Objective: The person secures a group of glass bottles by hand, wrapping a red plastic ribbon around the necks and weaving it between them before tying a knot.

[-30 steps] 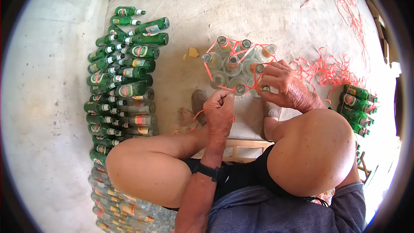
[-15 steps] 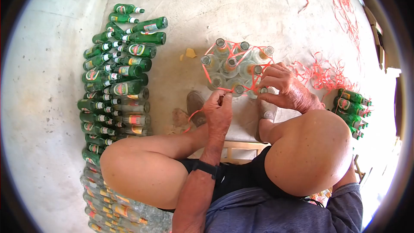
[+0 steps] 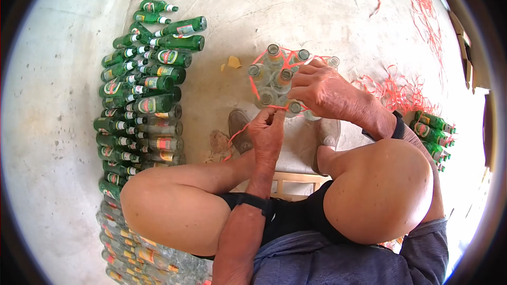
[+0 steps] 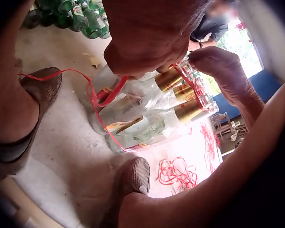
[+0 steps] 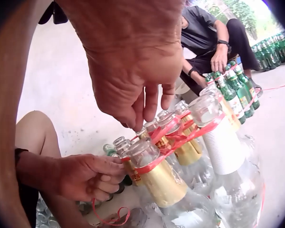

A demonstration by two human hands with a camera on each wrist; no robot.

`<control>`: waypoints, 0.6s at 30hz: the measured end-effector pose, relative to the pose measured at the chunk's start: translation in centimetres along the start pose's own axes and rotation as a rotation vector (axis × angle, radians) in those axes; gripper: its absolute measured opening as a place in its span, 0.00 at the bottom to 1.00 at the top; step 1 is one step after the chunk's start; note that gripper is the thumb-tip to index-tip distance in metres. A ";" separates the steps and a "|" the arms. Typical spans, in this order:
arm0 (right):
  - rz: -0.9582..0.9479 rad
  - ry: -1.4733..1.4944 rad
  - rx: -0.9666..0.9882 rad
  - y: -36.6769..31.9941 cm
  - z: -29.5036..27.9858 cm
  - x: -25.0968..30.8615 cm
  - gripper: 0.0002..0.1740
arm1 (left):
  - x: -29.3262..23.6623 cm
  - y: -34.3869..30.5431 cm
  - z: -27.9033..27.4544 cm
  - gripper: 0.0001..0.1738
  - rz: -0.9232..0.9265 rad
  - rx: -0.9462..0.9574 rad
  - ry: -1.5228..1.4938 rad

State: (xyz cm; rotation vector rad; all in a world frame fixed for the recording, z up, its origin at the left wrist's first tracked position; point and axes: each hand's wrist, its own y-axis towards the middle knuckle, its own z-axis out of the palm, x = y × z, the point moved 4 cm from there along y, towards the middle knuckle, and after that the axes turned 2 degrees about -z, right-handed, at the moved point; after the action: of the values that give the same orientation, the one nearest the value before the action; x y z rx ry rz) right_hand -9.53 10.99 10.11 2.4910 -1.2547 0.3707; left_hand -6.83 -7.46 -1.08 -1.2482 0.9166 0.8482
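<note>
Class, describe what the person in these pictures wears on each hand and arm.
The left hand is ungloved, with a black band beyond the wrist. The right hand is also ungloved; that arm has a dark wristband and a short, dark blue-grey sleeve.

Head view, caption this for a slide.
Two hands at clear bottles looped with red ribbon, green bottles stacked nearby.

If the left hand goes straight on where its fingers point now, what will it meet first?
The left hand would probably meet the near clear glass bottles, bound with red plastic strap; which neck comes first, depth leaves unclear.
</note>
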 end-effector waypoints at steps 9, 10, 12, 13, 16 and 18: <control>0.057 0.121 0.205 0.4 3.0 -0.7 0.16 | 1.5 0.4 0.7 0.08 -0.132 -0.123 -0.146; 0.063 0.135 0.214 0.4 3.0 -0.6 0.16 | 1.7 0.4 0.8 0.09 -0.149 -0.133 -0.171; 0.073 0.160 0.231 0.5 2.7 -0.6 0.17 | 2.1 0.7 1.0 0.11 -0.127 -0.155 -0.159; 0.077 0.163 0.252 0.7 2.4 -0.5 0.17 | 2.3 0.8 0.9 0.12 -0.116 -0.167 -0.153; 0.088 0.162 0.295 1.0 2.0 -0.2 0.17 | 2.6 0.7 0.9 0.15 -0.155 -0.146 -0.201; 0.081 0.145 0.306 1.3 1.9 -0.1 0.17 | 2.4 1.0 1.2 0.15 -0.134 -0.156 -0.180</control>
State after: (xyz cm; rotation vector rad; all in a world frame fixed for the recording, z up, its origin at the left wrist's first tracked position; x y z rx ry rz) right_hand -10.44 9.56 8.55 2.6066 -1.3274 0.8035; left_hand -6.61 -6.10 -3.54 -1.3278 0.6256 0.9223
